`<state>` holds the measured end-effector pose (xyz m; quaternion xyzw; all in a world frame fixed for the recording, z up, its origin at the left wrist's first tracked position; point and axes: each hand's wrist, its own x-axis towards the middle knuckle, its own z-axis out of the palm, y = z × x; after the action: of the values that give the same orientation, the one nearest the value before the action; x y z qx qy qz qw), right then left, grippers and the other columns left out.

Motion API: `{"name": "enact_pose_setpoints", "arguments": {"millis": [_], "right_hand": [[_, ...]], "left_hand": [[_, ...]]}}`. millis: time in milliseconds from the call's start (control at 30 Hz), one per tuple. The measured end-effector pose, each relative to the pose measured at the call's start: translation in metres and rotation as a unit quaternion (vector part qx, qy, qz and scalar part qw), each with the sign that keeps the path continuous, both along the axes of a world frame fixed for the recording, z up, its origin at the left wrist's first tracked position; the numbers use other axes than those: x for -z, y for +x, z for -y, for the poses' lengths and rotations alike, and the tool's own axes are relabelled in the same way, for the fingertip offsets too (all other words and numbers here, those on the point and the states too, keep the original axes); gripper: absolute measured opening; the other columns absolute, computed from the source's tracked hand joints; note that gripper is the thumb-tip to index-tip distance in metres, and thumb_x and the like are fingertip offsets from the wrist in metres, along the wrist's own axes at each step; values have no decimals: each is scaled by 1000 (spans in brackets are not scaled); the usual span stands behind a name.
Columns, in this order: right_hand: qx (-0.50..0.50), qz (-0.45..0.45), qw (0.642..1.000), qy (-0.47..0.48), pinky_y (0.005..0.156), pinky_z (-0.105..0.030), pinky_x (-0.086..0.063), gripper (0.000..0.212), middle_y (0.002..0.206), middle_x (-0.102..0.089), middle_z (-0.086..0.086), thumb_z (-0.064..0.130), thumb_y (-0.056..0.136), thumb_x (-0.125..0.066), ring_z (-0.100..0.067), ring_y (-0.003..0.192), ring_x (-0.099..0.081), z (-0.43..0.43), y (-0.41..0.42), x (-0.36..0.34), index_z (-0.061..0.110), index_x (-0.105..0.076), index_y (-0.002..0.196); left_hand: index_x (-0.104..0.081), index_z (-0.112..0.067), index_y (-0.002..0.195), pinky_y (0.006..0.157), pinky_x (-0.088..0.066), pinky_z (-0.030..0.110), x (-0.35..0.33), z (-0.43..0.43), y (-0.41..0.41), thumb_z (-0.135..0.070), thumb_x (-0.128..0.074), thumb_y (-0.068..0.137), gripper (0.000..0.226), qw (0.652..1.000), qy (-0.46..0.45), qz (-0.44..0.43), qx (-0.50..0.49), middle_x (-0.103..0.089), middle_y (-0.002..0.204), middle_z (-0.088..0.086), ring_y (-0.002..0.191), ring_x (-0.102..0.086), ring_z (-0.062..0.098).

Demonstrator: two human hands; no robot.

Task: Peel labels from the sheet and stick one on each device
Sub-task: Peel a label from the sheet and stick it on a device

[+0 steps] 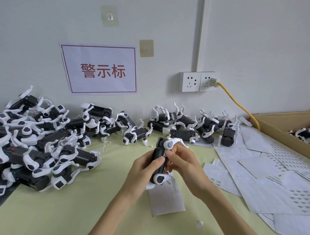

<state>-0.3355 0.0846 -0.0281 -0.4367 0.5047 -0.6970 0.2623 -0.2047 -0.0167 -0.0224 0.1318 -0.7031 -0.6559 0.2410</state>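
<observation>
So here we've got one device (161, 162) lifted off the table (100, 198) and held up in the middle, long side running near-to-far. Our left hand (149, 168) has fingers and thumb curled round the black body. Looks like that's purely to keep it from rolling while the other side gets worked on. Our right hand (182, 162) comes in from the right with fingertips bunched together, pinching or pressing what looks like a small label (165, 153) against the device's side; it's too tiny to say if it's fully stuck down yet.

A strip of backing paper (166, 199) lies on the table right under the hands, near side, probably kept there so the next label is a short reach. More label sheets (284, 174) are fanned out to the right, overlapping each other.

Piles: a big heap of devices (34, 148) on the left and a smaller bunch (191, 128) far-centre along the wall (165, 29). Can't tell which pile is labelled and which isn't.

Container-wise, there's a cardboard box (281, 130) at the far right, open top, with a few more devices (307, 134) showing inside. Most of its inside is out of frame.
</observation>
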Motion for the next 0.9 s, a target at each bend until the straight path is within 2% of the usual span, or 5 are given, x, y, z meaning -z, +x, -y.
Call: {"name": "enact_pose_setpoints", "arguments": {"millis": [267,433,667,800,900], "right_hand": [[34,-19,999,7,62,-27,-45,32,67,-53,-4,30,89,-70,-16,61,-53,1,1,2,11,-55,69],[21,-15,1000,7,65,-29,-44,29,70,-53,-5,25,88,-71,-17,64,-52,0,1,0,14,-53,67],[22,-54,998,1,61,-23,-44,26,63,-54,-1,9,82,-69,-14,61,-51,0,7,-2,15,-53,62],[127,-23,990,-55,56,-21,-38,32,55,-48,-1,31,76,-72,-12,55,-41,-2,4,-5,16,-54,55],[188,-11,980,-60,63,-23,-41,28,68,-58,2,47,72,-69,-14,64,-50,-7,-10,-9,21,-61,65]], "left_hand": [[-71,-20,94,64,-51,17,-4,-4,2,-31,-59,101,18,1000,-11,-10,11,-74,86,0,77,-69,10],[-70,-22,96,69,-52,39,-1,-6,0,-52,-54,93,34,999,-6,29,-10,-73,94,7,82,-68,14],[-76,-17,105,61,-59,33,-4,-5,-3,-63,-47,92,56,991,114,32,-69,-77,92,16,82,-75,21],[-76,-11,109,52,-54,31,-5,4,-2,-54,-40,103,57,970,209,34,-119,-77,88,16,69,-72,26],[-75,-5,112,49,-47,28,-4,9,0,-58,-36,103,66,968,220,63,-105,-73,83,16,58,-68,25]]}}
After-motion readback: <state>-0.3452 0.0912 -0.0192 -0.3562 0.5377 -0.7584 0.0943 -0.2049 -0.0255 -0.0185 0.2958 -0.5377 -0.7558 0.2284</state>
